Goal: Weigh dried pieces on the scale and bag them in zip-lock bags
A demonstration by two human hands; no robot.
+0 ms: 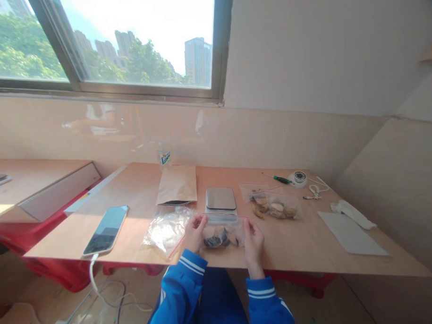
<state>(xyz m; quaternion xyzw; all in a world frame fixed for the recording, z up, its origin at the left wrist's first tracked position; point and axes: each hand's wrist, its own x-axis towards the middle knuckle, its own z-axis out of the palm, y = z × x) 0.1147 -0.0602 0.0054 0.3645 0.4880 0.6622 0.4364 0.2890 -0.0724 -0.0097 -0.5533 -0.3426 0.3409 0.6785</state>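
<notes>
Between my two hands is a clear zip bag [222, 237] with a red seal line, holding dark and tan dried pieces. My left hand [195, 233] pinches its upper left corner, and my right hand [253, 239] pinches the upper right corner. Just behind the bag sits a small kitchen scale [220, 198] with a metal top. Left of my left hand lies a heap of clear plastic bags [166, 230]. A brown paper pouch [178, 184] rests beyond that heap, its dark opening facing me. More filled zip bags [276, 205] lie to the right of the scale.
A phone [106, 230] with a white cable lies at the left. At the right are a white board [351, 233] and a crumpled white wrapper [354, 214]. Farther back are a screwdriver [282, 180], a white camera-like device [299, 179] and a plastic bottle [164, 155].
</notes>
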